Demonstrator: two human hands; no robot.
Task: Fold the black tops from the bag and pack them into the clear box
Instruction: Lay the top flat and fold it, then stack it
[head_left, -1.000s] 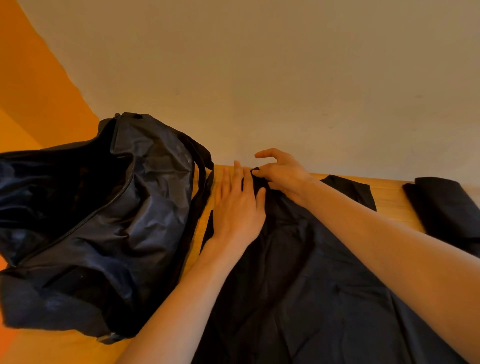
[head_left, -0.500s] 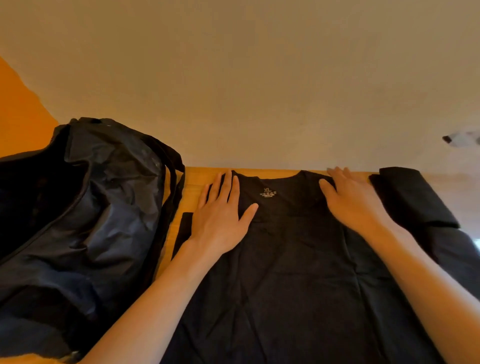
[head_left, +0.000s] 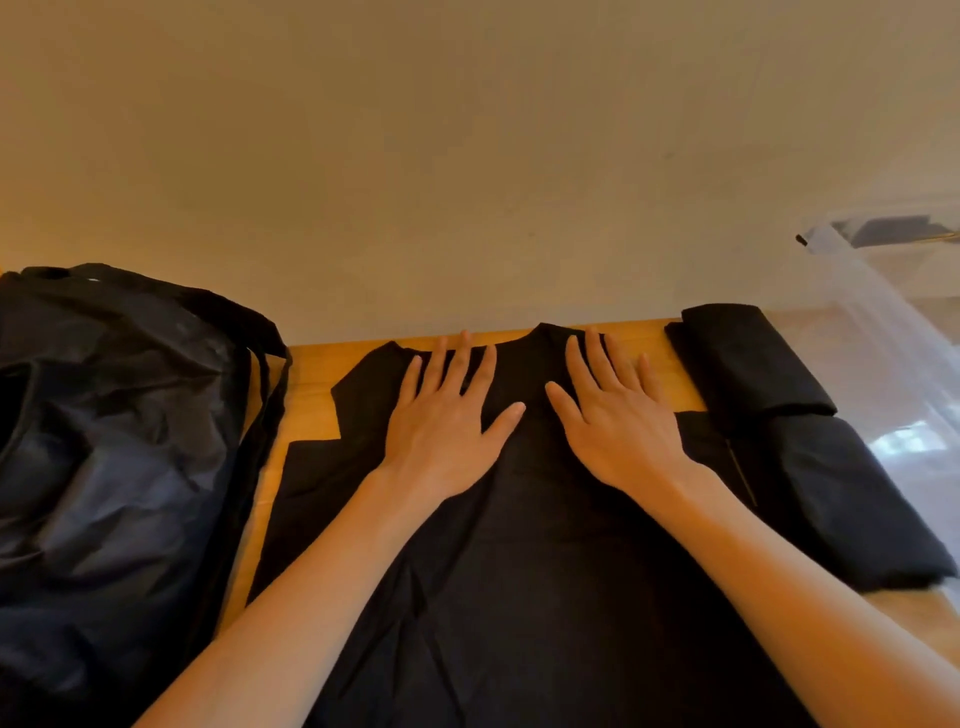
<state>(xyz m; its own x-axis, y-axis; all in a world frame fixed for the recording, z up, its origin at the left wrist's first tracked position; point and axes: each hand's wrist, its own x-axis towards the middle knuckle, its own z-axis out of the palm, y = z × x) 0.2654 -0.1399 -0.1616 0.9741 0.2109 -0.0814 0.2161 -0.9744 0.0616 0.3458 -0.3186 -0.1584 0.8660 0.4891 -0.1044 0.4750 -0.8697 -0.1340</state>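
"Two hands on the garment. State them," says the senior inspector.

"Left hand (head_left: 447, 431) and right hand (head_left: 618, 426) both lie palm down with fingers spread, pressing the black top (head_left: 519, 597) just below its neckline at 12 o'clock. Neither hand pinches anything. The top lies flat on the wooden table (head_left: 311, 374), with one short sleeve out toward 9 o'clock and the hem running off view at 6 o'clock."

"Step in hand?"

"Smoothing before the first fold, in my judgement. I recommend sweeping from the centre line out toward 9 and 3 o'clock, then down toward 6, to clear the creases low on the body. No fold should start until both sides lie even."

"Materials?"

"The top is thin, matte, limp cloth that creases readily. I expect it to drag under a palm, so light pressure is advised. The bag (head_left: 119, 467) at 9 o'clock is crinkled synthetic with a faint sheen, and it sits slumped and shapeless. The folded tops (head_left: 748, 364) at 3 o'clock are two compact oblong bundles lying end to end, just beside the spread top. The clear box (head_left: 857, 291) at 2 o'clock is glossy translucent plastic. Something dark shows inside it, but I cannot tell what."
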